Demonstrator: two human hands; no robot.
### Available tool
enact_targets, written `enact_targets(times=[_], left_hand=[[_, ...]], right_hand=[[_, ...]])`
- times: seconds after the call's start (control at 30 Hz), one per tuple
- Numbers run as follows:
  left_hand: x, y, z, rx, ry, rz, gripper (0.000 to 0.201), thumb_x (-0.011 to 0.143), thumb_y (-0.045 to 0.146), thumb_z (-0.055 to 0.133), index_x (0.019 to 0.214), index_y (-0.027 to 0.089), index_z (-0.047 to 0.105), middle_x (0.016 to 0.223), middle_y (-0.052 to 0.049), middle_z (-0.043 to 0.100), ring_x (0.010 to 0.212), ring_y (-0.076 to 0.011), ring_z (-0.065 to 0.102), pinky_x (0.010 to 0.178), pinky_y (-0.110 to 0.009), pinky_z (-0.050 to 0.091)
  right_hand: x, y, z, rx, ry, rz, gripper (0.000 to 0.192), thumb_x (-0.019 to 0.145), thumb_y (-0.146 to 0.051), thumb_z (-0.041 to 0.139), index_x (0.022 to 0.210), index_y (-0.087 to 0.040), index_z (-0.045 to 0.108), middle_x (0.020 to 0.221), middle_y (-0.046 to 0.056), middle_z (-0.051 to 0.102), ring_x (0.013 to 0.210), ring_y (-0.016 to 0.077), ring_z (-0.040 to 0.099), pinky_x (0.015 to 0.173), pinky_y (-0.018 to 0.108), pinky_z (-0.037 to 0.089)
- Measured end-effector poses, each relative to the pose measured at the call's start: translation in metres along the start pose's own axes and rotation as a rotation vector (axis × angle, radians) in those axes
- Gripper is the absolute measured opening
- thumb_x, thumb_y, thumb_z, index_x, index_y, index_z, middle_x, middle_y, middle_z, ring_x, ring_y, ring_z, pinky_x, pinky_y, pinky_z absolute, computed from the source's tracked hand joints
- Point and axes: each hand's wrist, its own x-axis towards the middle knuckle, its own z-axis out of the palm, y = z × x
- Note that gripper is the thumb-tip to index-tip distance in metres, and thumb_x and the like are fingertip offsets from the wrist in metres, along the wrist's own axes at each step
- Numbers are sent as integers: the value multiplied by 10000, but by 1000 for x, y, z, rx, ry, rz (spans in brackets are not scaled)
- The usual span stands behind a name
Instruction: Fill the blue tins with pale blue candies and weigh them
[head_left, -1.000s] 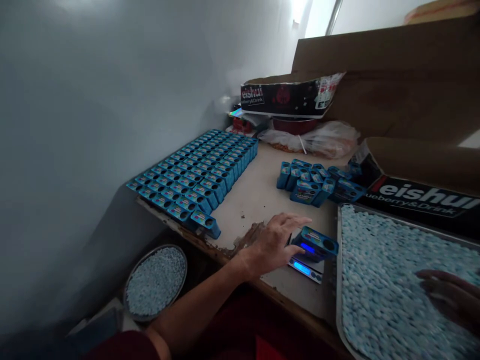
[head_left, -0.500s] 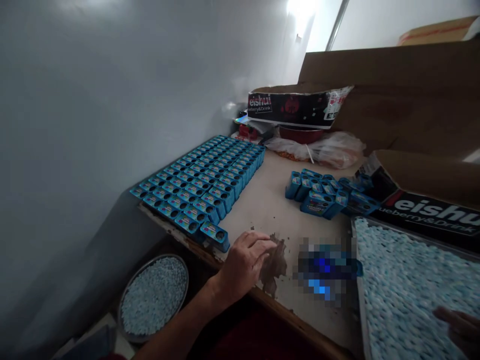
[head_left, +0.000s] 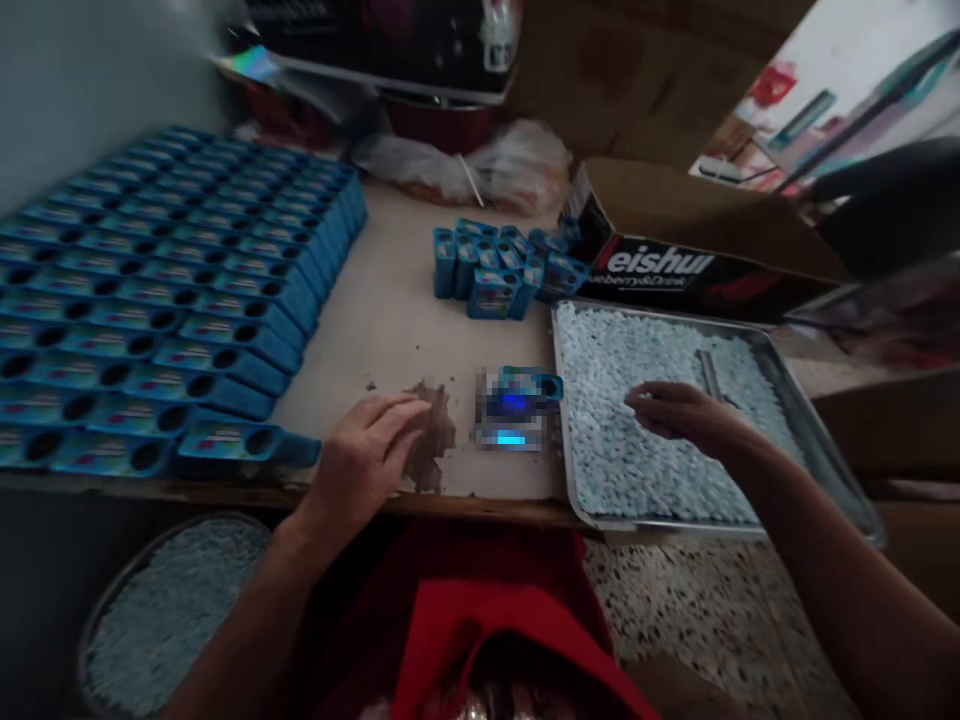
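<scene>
My left hand hovers over the table's front edge beside a bare, stained patch. Its fingers are loosely bent and apart from the thumb, with nothing visible in them. Left of it stand rows of small blue containers, each with a dark round hole in its top. My right hand is over a metal tray filled with pale blue pellets. Its fingers are drawn together; whatever may be between them is hidden. Between my hands lies another blue container, partly pixelated.
A loose cluster of blue containers stands behind the tray, beside an open black carton. A metal strip lies on the pellets. Below the table at left is a round basin of pellets. A tied plastic bag sits at the back.
The view has swung right and down, bringing the whole tray into sight. My right hand has come further into view over the pellets. The left hand stays by the stained patch.
</scene>
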Motion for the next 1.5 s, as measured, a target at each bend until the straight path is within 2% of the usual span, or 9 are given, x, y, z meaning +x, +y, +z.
enact_targets(times=[0.1, 0.2, 0.3, 0.43, 0.6, 0.8, 1.0, 1.3, 1.5], left_hand=[[10, 7, 7, -20, -54, 2, 326, 958, 149, 583, 1258, 248, 665, 1232, -68, 711, 1138, -230, 683, 1067, -410, 558], [24, 20, 11, -31, -104, -4, 372, 940, 147, 579, 1292, 244, 648, 1239, -66, 712, 1151, -238, 680, 1065, -410, 557], [38, 32, 13, -69, -141, -41, 382, 926, 182, 595, 1303, 223, 647, 1258, -75, 712, 1173, -250, 676, 1074, -417, 552], [52, 38, 21, -204, -174, -168, 464, 908, 278, 666, 1365, 223, 611, 1341, -86, 680, 1253, -266, 643, 1135, -453, 511], [64, 39, 41, -378, -187, -336, 699, 855, 346, 762, 1494, 272, 489, 1418, -86, 629, 1314, -257, 605, 1167, -463, 483], [68, 36, 54, -420, -272, -403, 744, 849, 379, 770, 1521, 321, 454, 1451, -62, 609, 1348, -268, 580, 1184, -494, 457], [66, 27, 53, -443, -330, -457, 731, 845, 392, 772, 1509, 316, 476, 1437, -80, 615, 1345, -288, 581, 1137, -496, 498], [69, 16, 45, -462, -338, -435, 633, 846, 405, 751, 1434, 278, 554, 1410, -81, 623, 1219, -274, 651, 1077, -489, 550], [68, 9, 40, -444, -348, -442, 605, 852, 405, 737, 1423, 302, 567, 1391, -79, 629, 1217, -304, 657, 1068, -526, 557]], right_hand=[[0, 9, 0, 183, -37, 75, 449, 622, -498, 956, 850, -180, 737, 719, 4, 613, 614, 87, 548, 519, 188, 438], [-3, 12, 3, 366, -40, 52, 409, 630, -402, 971, 896, -198, 738, 837, 15, 644, 716, 100, 586, 617, 200, 491], [-6, 6, 6, 427, -135, 34, 366, 699, -352, 929, 976, -205, 740, 826, 17, 649, 699, 104, 569, 607, 216, 477], [-7, -11, 15, 403, -229, 0, 301, 799, -347, 859, 1015, -178, 734, 762, 10, 626, 615, 82, 510, 541, 212, 408], [-1, -46, 30, 305, -385, -151, 264, 876, -384, 789, 1015, -172, 713, 737, 8, 630, 562, 75, 456, 498, 224, 338], [3, -86, 41, 138, -488, -279, 271, 891, -385, 767, 1031, -160, 708, 721, -2, 596, 603, 90, 470, 515, 229, 337], [0, -103, 50, -9, -481, -325, 256, 912, -390, 730, 1022, -160, 702, 683, -19, 565, 608, 104, 468, 546, 249, 341], [-3, -129, 66, -574, -374, -522, 147, 919, -254, 646, 977, -171, 751, 813, 10, 652, 706, 119, 513, 664, 267, 348], [-3, -129, 70, -725, -312, -529, 136, 909, -245, 657, 984, -226, 768, 800, 4, 676, 699, 133, 526, 655, 270, 339]])
